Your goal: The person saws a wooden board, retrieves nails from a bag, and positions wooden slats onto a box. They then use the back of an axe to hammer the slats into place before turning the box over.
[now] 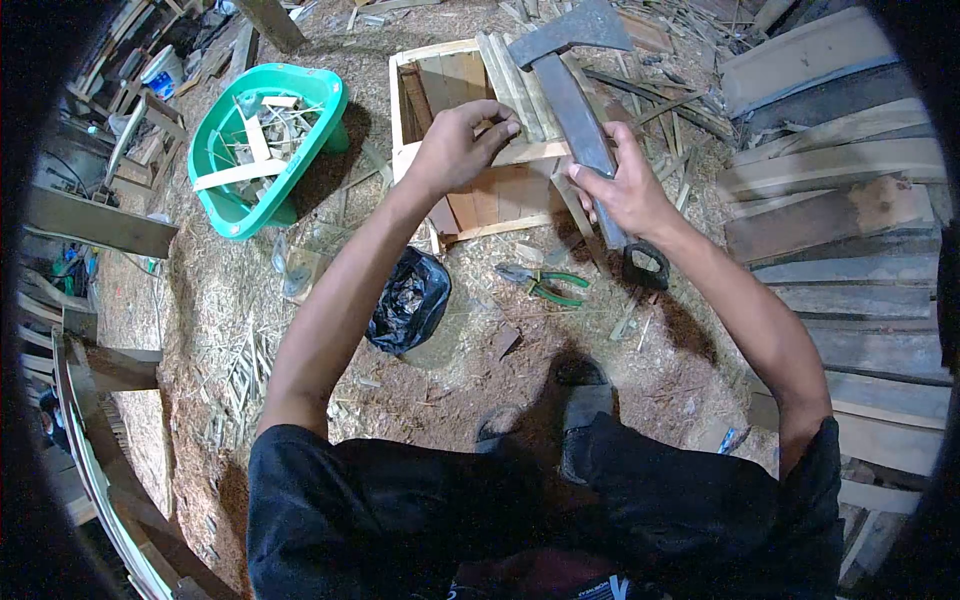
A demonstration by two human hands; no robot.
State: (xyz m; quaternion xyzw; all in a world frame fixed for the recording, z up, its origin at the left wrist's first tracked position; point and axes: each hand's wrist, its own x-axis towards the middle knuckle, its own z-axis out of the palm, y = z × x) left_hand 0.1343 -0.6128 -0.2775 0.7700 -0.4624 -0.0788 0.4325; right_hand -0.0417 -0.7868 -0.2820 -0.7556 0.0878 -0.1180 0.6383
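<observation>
My right hand [632, 192] is wrapped around the handle of a hatchet [572, 105]. Its blade points up and away, and a black grip end sticks out below the hand. Under the hatchet stands a wooden crate [497, 198] built of pale boards. Several narrow slats [515, 85] lie side by side across its top, while the left part stays uncovered. My left hand [462, 148] rests at the crate's near top edge, thumb and fingers pinched close to the slat ends. Whatever sits between those fingertips is too small to make out.
A green plastic tub [262, 222] with wood scraps stands at left. Near my feet are a black plastic bag [410, 300] and pliers with green handles [545, 282]. Stacked boards [835, 235] line the right side. Wood shavings and offcuts cover the ground.
</observation>
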